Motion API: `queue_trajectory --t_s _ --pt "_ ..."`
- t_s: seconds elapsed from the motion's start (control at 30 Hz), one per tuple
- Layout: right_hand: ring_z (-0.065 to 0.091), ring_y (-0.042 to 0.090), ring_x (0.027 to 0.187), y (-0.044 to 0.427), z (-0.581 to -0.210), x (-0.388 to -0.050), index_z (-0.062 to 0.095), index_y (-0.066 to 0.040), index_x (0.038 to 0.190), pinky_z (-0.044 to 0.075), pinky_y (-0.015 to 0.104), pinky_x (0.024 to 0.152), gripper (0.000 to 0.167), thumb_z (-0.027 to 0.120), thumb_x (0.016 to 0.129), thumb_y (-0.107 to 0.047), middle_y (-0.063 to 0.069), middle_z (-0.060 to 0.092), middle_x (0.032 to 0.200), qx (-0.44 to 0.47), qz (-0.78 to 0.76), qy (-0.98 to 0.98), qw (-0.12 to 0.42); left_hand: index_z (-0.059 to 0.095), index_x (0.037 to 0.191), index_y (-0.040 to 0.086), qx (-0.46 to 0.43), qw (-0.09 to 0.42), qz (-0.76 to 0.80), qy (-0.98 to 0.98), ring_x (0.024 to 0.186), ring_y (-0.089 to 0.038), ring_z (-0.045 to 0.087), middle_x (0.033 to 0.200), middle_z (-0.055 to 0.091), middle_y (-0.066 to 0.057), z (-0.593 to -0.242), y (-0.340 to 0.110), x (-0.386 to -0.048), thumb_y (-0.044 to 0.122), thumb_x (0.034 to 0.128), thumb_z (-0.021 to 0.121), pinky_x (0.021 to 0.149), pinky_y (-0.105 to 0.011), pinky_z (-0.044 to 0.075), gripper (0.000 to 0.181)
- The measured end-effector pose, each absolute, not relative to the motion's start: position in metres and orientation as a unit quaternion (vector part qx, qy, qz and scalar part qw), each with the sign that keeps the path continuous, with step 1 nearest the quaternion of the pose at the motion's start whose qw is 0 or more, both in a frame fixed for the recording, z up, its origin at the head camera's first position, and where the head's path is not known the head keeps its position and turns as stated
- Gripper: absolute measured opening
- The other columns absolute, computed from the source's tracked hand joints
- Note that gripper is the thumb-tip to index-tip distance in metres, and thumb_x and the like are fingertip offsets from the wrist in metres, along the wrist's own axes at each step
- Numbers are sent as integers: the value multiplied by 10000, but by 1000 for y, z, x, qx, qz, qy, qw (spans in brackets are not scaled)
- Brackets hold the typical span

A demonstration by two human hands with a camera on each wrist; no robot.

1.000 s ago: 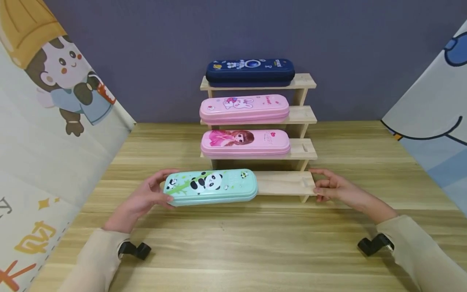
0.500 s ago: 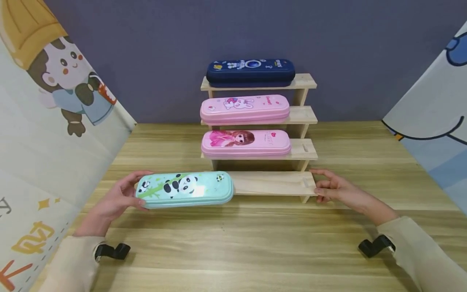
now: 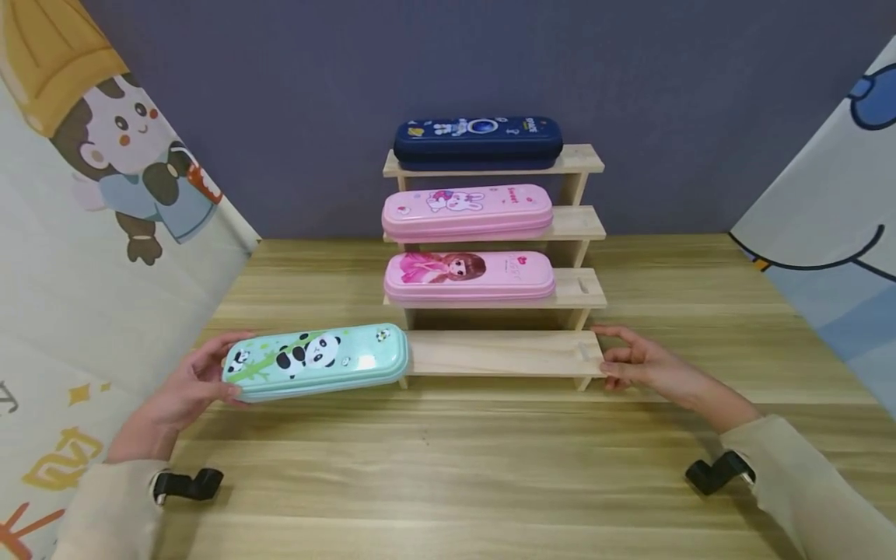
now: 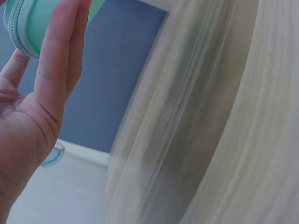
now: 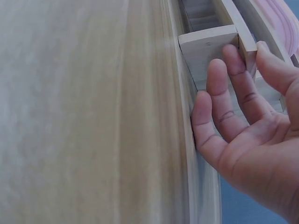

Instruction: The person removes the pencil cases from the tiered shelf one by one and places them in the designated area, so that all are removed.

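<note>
A mint-green pencil case (image 3: 315,362) with a panda print is held at its left end by my left hand (image 3: 189,385), thumb in front and fingers behind. Its right end lies in front of the left end of the bottom shelf (image 3: 497,352). In the left wrist view the zipped end of the case (image 4: 35,28) sits between thumb and fingers. My right hand (image 3: 644,369) grips the right end of the bottom shelf. The right wrist view shows the right hand (image 5: 252,126) with thumb on top of the board and fingertips below it.
On the upper steps of the wooden stand (image 3: 584,159) lie a navy space pencil case (image 3: 478,144), a pink rabbit pencil case (image 3: 467,211) and a pink doll pencil case (image 3: 469,275). The stand is on a wood-grain table (image 3: 434,467), before a dark wall.
My left hand has carried the mint-green pencil case leftward, off most of the bottom shelf, baring its board. My right hand has kept its grip on the shelf end.
</note>
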State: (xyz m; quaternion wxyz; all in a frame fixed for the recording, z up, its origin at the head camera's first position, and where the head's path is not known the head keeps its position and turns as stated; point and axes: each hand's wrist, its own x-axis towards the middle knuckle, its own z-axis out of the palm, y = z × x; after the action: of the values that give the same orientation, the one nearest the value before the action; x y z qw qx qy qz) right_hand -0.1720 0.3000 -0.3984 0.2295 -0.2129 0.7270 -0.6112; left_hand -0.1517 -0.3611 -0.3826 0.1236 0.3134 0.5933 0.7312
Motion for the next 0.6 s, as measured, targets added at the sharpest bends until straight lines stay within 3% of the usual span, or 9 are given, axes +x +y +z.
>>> queue_trajectory --t_s 0.3,0.43,0.6 --pt "667 221 808 301 -398 -172 268 -158 1524 607 358 738 571 522 1027 -35 79 673 1000 -217 -608 727 231 465 1438 40 300 98 738 596 922 -210 680 1230 594 -87 -383 -380 -156 -358 753 391 585 -452 621 796" --pt "667 228 810 300 -398 -172 232 -110 1540 607 368 741 590 521 1030 -41 119 660 992 -215 -606 730 231 450 1434 -2 284 62 754 588 920 -221 681 1230 583 -111 -383 -387 -156 -369 755 340 592 -444 623 780" --pt "667 234 825 301 -398 -171 222 -122 1548 603 372 752 592 515 1037 -59 116 662 1007 -211 -601 735 233 488 1402 4 232 11 780 581 943 -211 676 1224 587 -98 -382 -392 -155 -362 795 342 617 -402 628 723"
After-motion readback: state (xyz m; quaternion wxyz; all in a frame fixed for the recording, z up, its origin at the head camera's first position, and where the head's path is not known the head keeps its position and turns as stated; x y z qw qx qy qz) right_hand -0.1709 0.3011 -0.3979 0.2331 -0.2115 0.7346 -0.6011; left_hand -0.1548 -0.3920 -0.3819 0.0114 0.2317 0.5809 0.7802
